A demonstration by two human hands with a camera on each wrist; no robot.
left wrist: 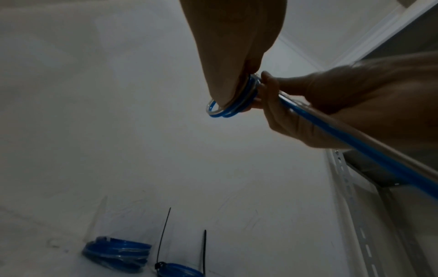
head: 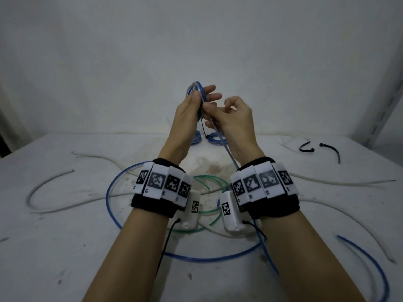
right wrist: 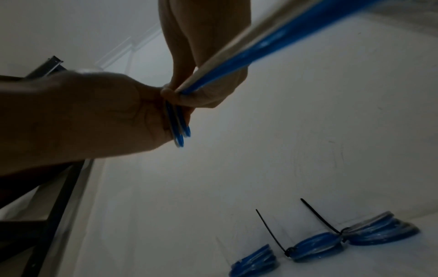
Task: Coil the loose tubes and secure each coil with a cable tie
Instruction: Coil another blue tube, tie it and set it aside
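Note:
Raised above the table, my left hand (head: 202,98) grips a small coil of blue tube (head: 197,87) between thumb and fingers. Just to its right, my right hand (head: 214,111) pinches the same blue tube (head: 227,149) where it leaves the coil. The loose length runs down past my right wrist into a wide loop (head: 109,192) on the table. The left wrist view shows the coil (left wrist: 226,109) under my left hand (left wrist: 227,56), with the tube (left wrist: 355,148) through my right hand's fingers (left wrist: 272,93). From the right wrist, the coil's edge (right wrist: 179,129) pokes out below my left hand (right wrist: 83,116).
Tied blue coils (right wrist: 315,245) (right wrist: 384,232) (right wrist: 253,262) lie at the table's back, black tie tails (right wrist: 317,215) sticking up. Two loose black cable ties (head: 306,147) (head: 333,151) lie at the far right. White tubes (head: 43,192), a green tube (head: 207,179) and another blue tube (head: 366,258) sprawl on the table (head: 65,247).

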